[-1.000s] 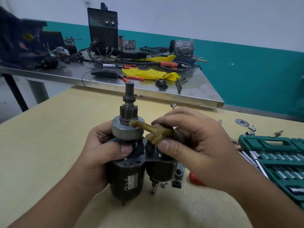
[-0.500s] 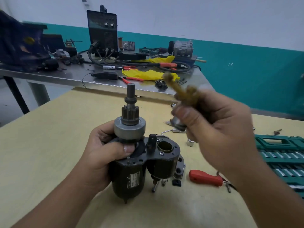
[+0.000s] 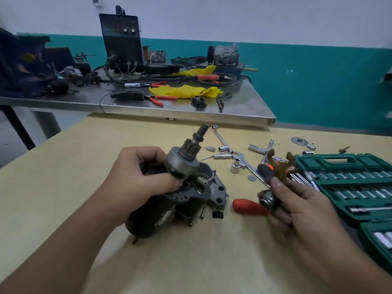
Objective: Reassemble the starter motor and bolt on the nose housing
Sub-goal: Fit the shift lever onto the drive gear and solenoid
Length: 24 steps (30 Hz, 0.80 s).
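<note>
Head view: the left hand [image 3: 146,177] grips the starter motor [image 3: 169,200], tilted on the worktop [image 3: 63,166], shaft up-right. Well right, the right hand [image 3: 292,206] pinches the shift fork [image 3: 279,166], prongs up, with its plunger [image 3: 267,200].

We're at a pale yellow wooden worktable [image 3: 63,166]. Right behind it, touching or nearly so, we see a stainless steel bench w/ a shiny top [image 3: 244,107] on grey metal legs [image 3: 45,124]. The wall [image 3: 233,15] behind is white up top, w/ a teal painted band [image 3: 318,81] along the bottom. Grey floor [image 3: 12,132] shows at far left under the bench. Light is soft & even; no harsh shadows.
</note>
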### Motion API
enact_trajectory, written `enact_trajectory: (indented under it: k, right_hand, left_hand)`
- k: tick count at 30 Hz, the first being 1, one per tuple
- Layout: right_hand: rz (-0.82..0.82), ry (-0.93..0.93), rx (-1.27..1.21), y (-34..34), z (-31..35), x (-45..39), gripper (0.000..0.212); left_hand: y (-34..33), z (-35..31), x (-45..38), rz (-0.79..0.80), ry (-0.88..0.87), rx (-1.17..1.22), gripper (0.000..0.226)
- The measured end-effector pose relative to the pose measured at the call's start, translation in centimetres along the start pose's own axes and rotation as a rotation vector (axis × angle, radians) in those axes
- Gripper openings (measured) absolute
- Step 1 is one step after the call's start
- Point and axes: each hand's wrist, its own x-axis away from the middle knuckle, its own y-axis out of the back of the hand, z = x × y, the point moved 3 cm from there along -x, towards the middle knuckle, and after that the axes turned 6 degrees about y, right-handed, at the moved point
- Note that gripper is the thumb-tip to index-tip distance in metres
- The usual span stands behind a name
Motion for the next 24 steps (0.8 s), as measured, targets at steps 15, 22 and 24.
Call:
enact_trajectory:
  k: [15, 22, 24]
  right_hand:
    - [0.017, -0.101, -0.052, -0.8, -2.8, 2.1, 0.011]
    - [-0.132, -0.013, -0.041, 0.2, -3.0, 1.3, 0.008]
    - [-0.187, 0.003, -0.053, 0.5, -2.8, 0.9, 0.009]
  left_hand:
    - [-2.7, -1.1, 1.3, -0.173, -0.191, -0.415, 0.034]
    - [-4.2, -1.2, 0.5, -0.138, -0.26, -0.482, 0.026]
    - [-4.2, -1.1, -0.2, -0.136, -0.238, -0.486, 0.027]
